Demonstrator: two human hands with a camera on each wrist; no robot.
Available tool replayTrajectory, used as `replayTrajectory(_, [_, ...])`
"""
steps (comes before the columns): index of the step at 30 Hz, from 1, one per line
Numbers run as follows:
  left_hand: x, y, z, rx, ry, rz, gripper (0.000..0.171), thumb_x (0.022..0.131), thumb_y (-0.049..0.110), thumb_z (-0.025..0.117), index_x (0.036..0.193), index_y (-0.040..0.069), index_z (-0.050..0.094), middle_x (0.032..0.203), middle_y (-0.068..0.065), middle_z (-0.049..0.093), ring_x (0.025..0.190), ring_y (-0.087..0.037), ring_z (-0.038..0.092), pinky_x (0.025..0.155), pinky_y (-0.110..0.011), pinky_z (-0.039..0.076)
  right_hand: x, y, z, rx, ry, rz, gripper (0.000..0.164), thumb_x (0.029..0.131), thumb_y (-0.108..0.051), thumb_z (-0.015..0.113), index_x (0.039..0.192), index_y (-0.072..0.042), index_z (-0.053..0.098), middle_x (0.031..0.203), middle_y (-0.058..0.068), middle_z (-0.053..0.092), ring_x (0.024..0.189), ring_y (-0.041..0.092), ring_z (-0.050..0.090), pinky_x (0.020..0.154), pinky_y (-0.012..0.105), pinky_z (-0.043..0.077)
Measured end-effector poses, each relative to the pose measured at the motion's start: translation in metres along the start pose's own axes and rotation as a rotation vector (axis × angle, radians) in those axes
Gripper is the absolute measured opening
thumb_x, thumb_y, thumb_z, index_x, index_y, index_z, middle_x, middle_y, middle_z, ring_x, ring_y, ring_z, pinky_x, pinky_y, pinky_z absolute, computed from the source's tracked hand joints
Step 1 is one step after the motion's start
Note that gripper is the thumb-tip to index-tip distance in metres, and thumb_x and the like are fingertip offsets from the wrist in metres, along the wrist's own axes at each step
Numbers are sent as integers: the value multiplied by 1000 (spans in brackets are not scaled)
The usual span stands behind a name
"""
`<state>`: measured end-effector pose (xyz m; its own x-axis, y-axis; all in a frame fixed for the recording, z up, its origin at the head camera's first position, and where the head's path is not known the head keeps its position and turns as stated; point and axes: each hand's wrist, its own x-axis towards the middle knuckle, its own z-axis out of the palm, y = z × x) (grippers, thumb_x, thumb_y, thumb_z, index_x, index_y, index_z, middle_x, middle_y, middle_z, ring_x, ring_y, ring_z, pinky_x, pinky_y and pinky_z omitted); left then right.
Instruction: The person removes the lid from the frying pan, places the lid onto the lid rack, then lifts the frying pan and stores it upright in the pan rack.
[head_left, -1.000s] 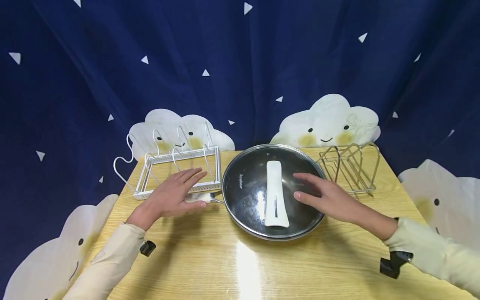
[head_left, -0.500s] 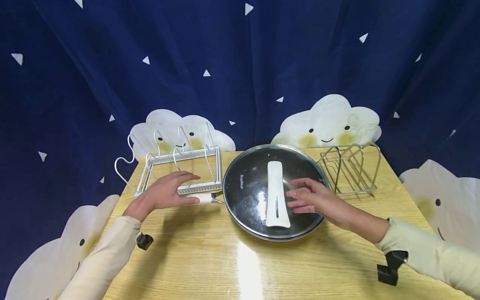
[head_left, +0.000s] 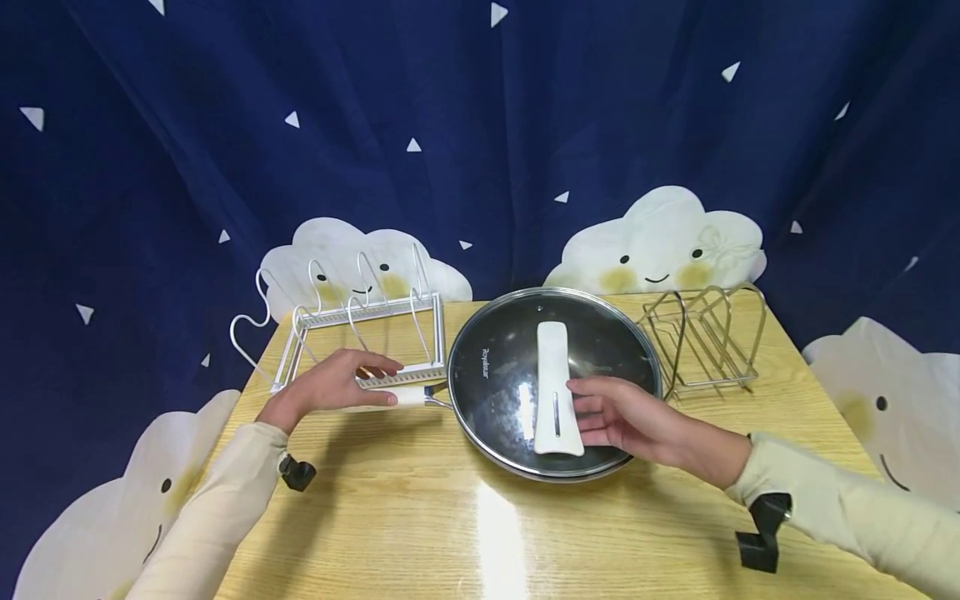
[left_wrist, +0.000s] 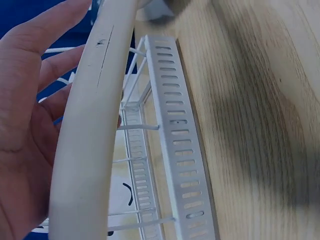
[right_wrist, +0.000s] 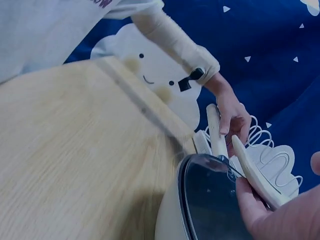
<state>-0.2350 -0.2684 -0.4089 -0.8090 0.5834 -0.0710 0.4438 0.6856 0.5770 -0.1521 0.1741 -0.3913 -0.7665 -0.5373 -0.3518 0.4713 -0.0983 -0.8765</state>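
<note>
A wok (right_wrist: 167, 212) with a white handle (head_left: 411, 396) stands on the table under a dark glass lid (head_left: 495, 333). The lid carries a long white handle (head_left: 552, 358) across its top. My left hand (head_left: 330, 385) is around the wok's handle, thumb along its near side and fingers loosely bent past its far side. In the left wrist view a gap shows between palm and handle. My right hand (head_left: 630, 417) is at the right edge of the lid handle, its fingers reaching under it. The right wrist view shows the thumb (right_wrist: 316, 163) apart from that handle.
A white wire rack (head_left: 438, 333) stands behind the wok handle at the left, close to my left fingers. A metal wire rack (head_left: 712, 383) is just right of the lid. The wooden table (head_left: 420, 533) meets a dark blue curtain (head_left: 495, 150) with cloud prints.
My right hand has moved left and down to the lid handle. My left hand has lowered around the wok handle, its fingers bending more. The wok and racks stay put.
</note>
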Motion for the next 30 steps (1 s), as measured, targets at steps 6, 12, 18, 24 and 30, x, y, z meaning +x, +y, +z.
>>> replayTrajectory(6, [3,-5,1,-80,-44,15,53,86,37,83,127,5,71,111,-6,75,102,-22,70,90,-45,57,7,1,5,97,-18,52,42,103,-26,51,132,1,36,113,15,67,103,27,70,91,41,58])
replayTrajectory(12, [4,-9,2,-94,-66,30,48,87,35,83,125,7,73,112,-6,76,99,-19,72,87,-37,59,15,5,11,171,-33,66,39,103,-24,52,130,-2,34,110,16,69,100,25,71,89,40,59])
replayTrajectory(18, [5,-11,4,-124,-85,23,37,87,34,83,115,12,78,106,-1,77,90,-14,71,77,-28,58,19,11,17,232,-35,46,46,104,-24,54,135,-2,28,106,17,71,98,26,72,91,43,58])
replayTrajectory(24, [5,-10,5,-146,-96,10,31,86,33,84,111,15,80,97,3,77,77,-12,67,67,-25,54,24,19,25,219,-16,2,41,107,-24,54,131,-2,30,102,14,72,92,26,75,88,43,60])
replayTrajectory(30, [6,-10,5,-195,-113,-5,31,86,28,85,111,11,80,99,-2,77,75,-12,66,65,-24,53,27,26,28,121,14,-42,38,108,-28,53,128,0,35,101,12,70,88,25,76,78,39,62])
